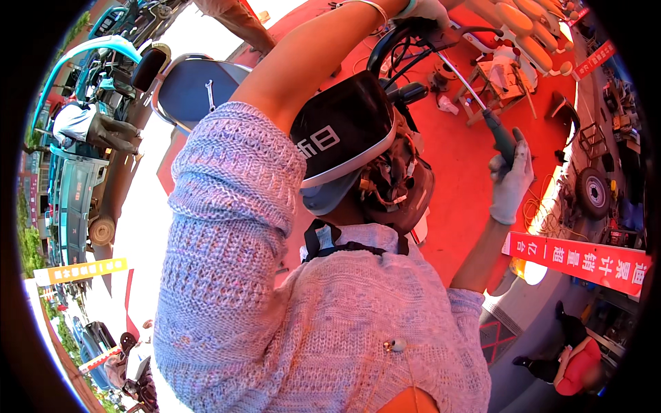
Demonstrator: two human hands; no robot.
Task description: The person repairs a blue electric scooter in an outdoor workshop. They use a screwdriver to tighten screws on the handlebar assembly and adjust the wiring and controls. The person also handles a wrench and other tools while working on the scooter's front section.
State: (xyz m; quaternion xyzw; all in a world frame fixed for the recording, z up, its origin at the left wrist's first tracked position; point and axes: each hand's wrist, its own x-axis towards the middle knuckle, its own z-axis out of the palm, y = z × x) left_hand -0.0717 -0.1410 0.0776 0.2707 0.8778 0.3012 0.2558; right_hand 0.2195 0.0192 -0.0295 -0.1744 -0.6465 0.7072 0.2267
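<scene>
At the top, my gloved left hand (428,15) grips the black handlebar assembly (392,43), where cables bunch. My gloved right hand (510,172) is closed round the dark handle of a screwdriver (472,92); its long metal shaft reaches up toward the handlebar beside my left hand. Below my left forearm is a glossy black front panel (334,120) with a silver edge, and under it exposed wiring and connectors (389,175). A wrench (210,95) lies on a dark blue padded seat (182,81) to the left.
A red floor (454,199) holds a wooden stool (502,93) with items on it and orange seats beyond. A tire (592,191), banners and a seated person in red (577,365) are right. Vehicles (76,199) and another person (72,124) are left; someone's legs (241,24) show above.
</scene>
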